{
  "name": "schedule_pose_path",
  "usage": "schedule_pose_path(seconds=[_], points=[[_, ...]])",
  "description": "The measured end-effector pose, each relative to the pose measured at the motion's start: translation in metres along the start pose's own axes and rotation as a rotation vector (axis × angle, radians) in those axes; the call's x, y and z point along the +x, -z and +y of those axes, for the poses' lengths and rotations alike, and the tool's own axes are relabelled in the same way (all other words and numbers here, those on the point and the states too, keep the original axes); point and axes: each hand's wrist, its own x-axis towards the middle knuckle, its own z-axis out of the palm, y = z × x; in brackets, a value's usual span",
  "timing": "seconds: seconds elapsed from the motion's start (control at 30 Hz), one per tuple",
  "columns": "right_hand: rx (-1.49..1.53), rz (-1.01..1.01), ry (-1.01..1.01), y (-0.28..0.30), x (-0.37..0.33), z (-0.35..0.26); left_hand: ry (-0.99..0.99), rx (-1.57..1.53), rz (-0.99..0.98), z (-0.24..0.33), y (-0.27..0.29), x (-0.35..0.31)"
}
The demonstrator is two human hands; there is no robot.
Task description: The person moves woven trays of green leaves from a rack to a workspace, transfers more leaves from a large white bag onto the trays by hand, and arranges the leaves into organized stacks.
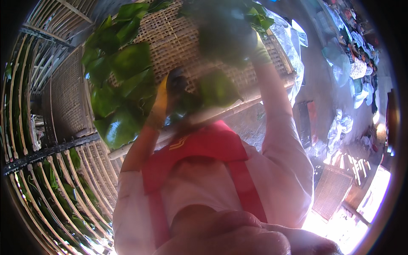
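Observation:
A woven bamboo tray (170, 51) lies in front of me with broad green leaves (123, 85) spread over its left side. My left hand (175, 83), in a yellow glove with a dark palm, is low over the tray beside some leaves; its fingers are too dark and blurred to make out. On the right, my right hand (260, 49), in a pale yellow glove, is at the edge of a blurred bunch of dark green leaves (225, 32) and seems to grip it. That bunch hides its fingers. A single blurred leaf (219, 87) lies near the tray's front rim.
Slatted bamboo racks (63, 187) holding more leaves stand along the left. Clear plastic sheeting (289, 38) hangs at the tray's right edge. Farther right, plastic bags (340, 63) and other items lie in a heap on the floor. A woven panel (333, 187) is at the lower right.

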Motion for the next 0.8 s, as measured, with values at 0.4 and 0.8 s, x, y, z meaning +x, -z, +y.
schedule_pose_path(seconds=[0.4,0.8], points=[[0.349,0.084,0.097,-0.057,-0.037,-0.120,-0.120,-0.515,-0.045,-0.001,0.005,0.024],[-0.197,0.012,-0.132,-0.175,-0.070,-0.039,-0.036,0.114,0.142,-0.035,0.094,0.056]])
